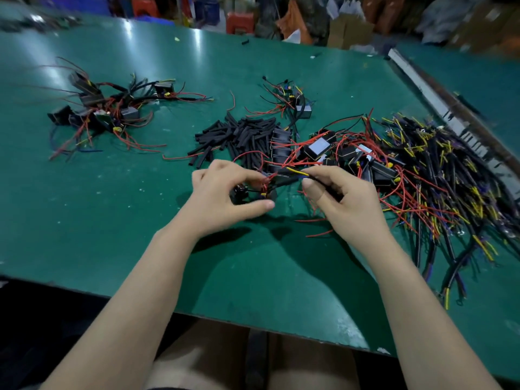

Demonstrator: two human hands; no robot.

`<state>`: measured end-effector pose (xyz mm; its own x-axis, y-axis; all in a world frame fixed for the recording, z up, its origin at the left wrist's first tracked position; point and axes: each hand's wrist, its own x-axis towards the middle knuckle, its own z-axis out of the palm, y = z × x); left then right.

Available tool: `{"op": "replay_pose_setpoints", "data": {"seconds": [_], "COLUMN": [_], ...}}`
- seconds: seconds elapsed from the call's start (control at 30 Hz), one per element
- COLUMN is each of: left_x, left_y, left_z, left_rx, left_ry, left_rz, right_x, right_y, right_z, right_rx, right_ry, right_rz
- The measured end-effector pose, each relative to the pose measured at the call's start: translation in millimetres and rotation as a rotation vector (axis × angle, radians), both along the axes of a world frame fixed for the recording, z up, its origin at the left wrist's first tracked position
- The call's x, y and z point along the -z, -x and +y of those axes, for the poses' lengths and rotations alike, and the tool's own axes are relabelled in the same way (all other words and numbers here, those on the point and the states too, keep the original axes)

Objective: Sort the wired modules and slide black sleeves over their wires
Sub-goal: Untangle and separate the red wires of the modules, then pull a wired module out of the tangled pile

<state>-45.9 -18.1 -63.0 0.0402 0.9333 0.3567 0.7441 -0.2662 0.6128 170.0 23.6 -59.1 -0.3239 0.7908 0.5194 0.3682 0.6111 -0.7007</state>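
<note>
Two bare hands are in view, the left hand (225, 190) and the right hand (346, 195), over one green table (112, 235). Wired black box modules lie in three groups: a far-left heap (104, 108) of roughly six or seven, a small far-centre cluster (295, 102) of about two or three, and a large right-hand tangle (394, 170) whose modules are too many and too overlapped to count. One more module (242, 192) sits in the left hand. There is one pile of short black tube sleeves (239, 136), several dozen pieces, and one stray sleeve (245, 41) at the table's far edge.
</note>
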Motion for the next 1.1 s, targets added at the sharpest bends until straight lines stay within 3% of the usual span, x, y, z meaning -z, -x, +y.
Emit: {"op": "replay_pose_setpoints", "data": {"seconds": [0.27,0.43,0.6,0.67,0.77,0.83,0.97,1.1], "left_x": [2.2,-10.5,-52.0,-70.2,-82.5,-81.7,-77.2,-76.0], "left_y": [-21.8,-10.2,-21.5,-22.5,-14.3,-4.8,15.6,31.8], "left_z": [4.5,-12.3,-11.0,-5.5,2.4,1.1,-7.9,-12.5], "left_rx": [-0.044,-0.025,0.088,0.104,0.033,0.071,0.302,0.255], "left_ry": [-0.129,-0.088,-0.210,-0.091,0.205,0.348,0.466,0.544], "left_rz": [0.134,-0.165,-0.558,-0.739,-0.659,-0.611,-0.792,-0.963], "right_x": [-13.9,-51.8,-93.4,-101.0,-101.1,-98.2,-93.9,-82.2], "right_y": [5.9,11.3,25.5,30.6,37.4,42.3,54.6,71.0], "right_z": [-5.1,-4.2,-1.0,2.4,7.3,10.1,12.6,12.2], "right_rx": [-0.095,-0.136,-0.167,-0.135,-0.095,-0.064,-0.062,-0.008], "right_ry": [0.110,0.047,-0.128,-0.251,-0.334,-0.372,-0.389,-0.442], "right_rz": [0.241,0.235,-0.106,-0.319,-0.470,-0.462,-0.415,-0.318]}}
